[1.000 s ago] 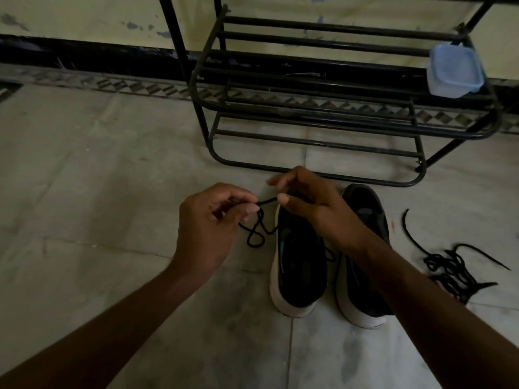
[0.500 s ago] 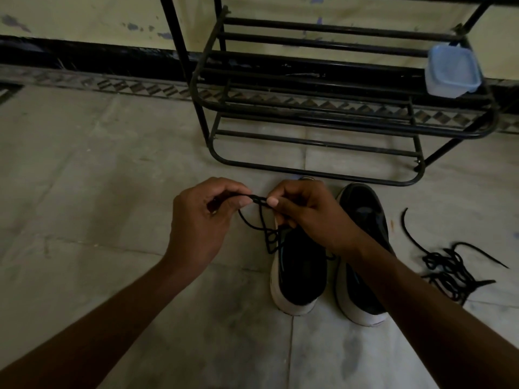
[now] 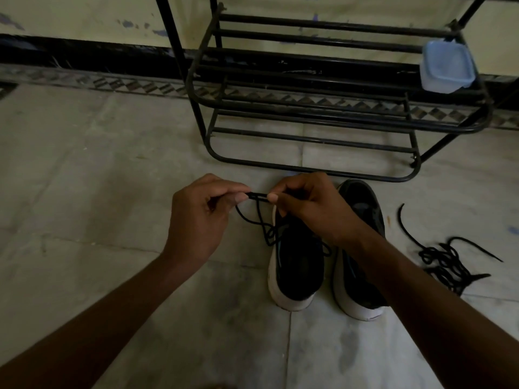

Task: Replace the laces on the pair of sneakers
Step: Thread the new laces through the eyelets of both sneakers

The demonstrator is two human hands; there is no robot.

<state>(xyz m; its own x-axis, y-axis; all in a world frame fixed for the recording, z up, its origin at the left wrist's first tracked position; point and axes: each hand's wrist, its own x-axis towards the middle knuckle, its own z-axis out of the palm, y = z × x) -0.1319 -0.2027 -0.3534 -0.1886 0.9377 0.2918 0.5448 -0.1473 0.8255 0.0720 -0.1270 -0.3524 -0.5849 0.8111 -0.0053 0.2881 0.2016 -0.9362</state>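
Two black sneakers with white soles stand side by side on the floor, the left sneaker (image 3: 297, 265) and the right sneaker (image 3: 362, 220), toes toward the rack. A thin black lace (image 3: 259, 220) hangs in loops over the left sneaker's left edge. My left hand (image 3: 202, 217) and my right hand (image 3: 306, 209) each pinch this lace between thumb and fingers, holding a short stretch taut between them above the shoe's toe. My right forearm hides part of the right sneaker.
A tangled pile of black laces (image 3: 443, 256) lies on the floor to the right of the shoes. Just beyond the sneakers stands a black metal shoe rack (image 3: 309, 119), with a pale blue plastic container (image 3: 446, 67) on its right end. The floor is grey tile.
My hands have come closer together, shortening the stretch of lace between them. The hanging loops have shifted right, over the left sneaker's edge.
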